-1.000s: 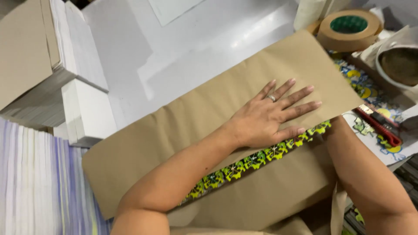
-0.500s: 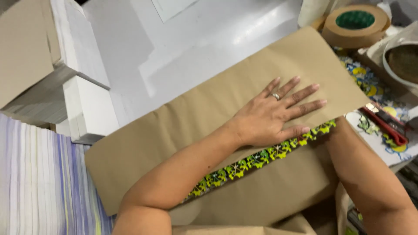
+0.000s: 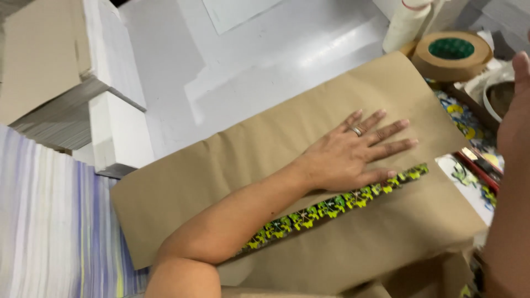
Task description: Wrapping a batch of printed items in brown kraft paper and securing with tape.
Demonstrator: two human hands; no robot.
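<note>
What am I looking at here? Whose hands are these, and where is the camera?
The camera sits on a person's head and looks down, so you see their own arms. The left hand lies flat on a sheet of brown paper, pressing it down. A strip of green and yellow patterned material peeks out between the paper flaps. The right hand is raised at the right edge, holding nothing that I can see. Nearby on the table are a roll of brown tape and stacks of white sheets.

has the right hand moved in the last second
Yes. The right hand has come up from beside the brown paper and now sits at the right edge, level with the tape roll. The left hand stays flat.
</note>
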